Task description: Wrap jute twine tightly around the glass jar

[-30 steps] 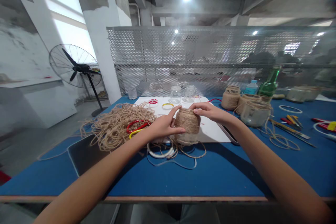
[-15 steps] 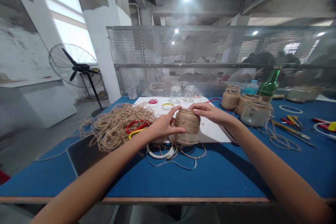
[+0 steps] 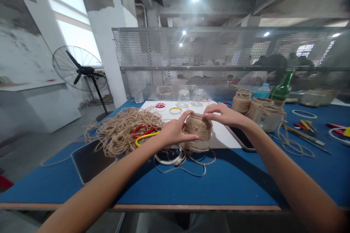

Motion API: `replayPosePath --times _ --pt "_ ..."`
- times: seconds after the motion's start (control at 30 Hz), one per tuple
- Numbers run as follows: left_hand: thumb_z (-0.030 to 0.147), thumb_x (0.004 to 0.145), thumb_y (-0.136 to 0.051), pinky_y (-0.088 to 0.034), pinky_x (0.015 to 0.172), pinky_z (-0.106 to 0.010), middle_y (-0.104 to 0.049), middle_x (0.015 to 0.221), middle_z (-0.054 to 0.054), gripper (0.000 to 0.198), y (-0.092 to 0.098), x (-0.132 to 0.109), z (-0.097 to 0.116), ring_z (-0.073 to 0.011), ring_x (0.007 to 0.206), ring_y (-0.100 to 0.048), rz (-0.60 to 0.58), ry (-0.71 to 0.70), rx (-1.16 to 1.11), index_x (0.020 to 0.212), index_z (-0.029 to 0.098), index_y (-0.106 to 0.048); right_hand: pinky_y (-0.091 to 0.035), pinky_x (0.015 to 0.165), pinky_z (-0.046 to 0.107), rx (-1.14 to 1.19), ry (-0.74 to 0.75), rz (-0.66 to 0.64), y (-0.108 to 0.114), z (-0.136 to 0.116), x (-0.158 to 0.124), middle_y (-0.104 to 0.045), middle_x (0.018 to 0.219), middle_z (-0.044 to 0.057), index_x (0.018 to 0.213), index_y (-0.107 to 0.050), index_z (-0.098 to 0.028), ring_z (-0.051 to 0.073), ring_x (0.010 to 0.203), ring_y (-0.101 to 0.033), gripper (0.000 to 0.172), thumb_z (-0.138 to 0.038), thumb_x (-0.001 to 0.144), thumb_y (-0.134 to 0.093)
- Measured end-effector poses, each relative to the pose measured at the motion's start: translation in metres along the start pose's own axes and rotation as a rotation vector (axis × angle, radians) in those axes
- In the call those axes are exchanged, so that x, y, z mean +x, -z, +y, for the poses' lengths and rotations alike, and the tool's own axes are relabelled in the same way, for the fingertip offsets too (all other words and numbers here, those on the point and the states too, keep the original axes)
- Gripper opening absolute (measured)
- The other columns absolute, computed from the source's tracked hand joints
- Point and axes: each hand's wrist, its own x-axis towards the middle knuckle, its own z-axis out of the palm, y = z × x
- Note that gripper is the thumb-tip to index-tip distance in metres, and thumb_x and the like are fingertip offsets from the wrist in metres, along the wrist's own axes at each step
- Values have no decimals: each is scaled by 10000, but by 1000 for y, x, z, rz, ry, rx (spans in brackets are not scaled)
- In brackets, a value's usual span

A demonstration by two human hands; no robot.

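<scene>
A glass jar [image 3: 199, 127] stands tilted in front of me, its upper part wrapped in jute twine and its lower band bare. My left hand [image 3: 177, 131] is closed around its left side, thumb across the front and forefinger up by the top edge. With fingertips pinched together, my right hand [image 3: 222, 114] is at the jar's upper right edge, on the twine; the strand itself is hard to make out. Loose twine [image 3: 206, 160] curls on the table under the jar. A big tangle of jute twine [image 3: 128, 127] lies to the left, with red-handled and yellow loops on it.
White sheet [image 3: 221, 134] under the work; a phone [image 3: 244, 140] on its right edge. A dark tablet [image 3: 91, 160] lies left. Clear jars [image 3: 183, 98] stand behind. Twine-wrapped jars [image 3: 242, 102], a green bottle [image 3: 283, 87] and brushes [image 3: 303, 134] are at right.
The jar has tilted and shifted slightly right with my left hand. My right hand has risen a little, its fingers more bent into a pinch at the edge.
</scene>
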Motion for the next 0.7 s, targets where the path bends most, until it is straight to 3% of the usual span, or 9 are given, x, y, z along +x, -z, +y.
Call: replayPosePath --times 0.17,0.3,0.7 --pt "595 678 -583 -305 503 -240 -508 581 20 846 -2 0 4 -143 512 -478 34 20 79 1332 196 -225 -356 684 300 26 22 -26 -16 -7 6 -602 732 30 790 -622 -181 162 708 -514 406 -494 838 -367" --pt "591 682 -584 -327 513 -251 -516 588 17 844 -2 -1 7 -151 516 -490 20 -2 91 1335 204 -217 -358 633 281 56 -3 -11 -26 -9 10 -601 744 37 783 -599 -188 156 700 -511 340 -429 856 -372" --pt "566 738 -545 -305 517 -230 -540 629 23 864 6 -2 7 -136 536 -489 -83 -32 110 1382 223 -82 -302 550 238 142 -9 -26 -21 -7 7 -484 635 -10 657 -489 -162 99 590 -413 313 -394 841 -387"
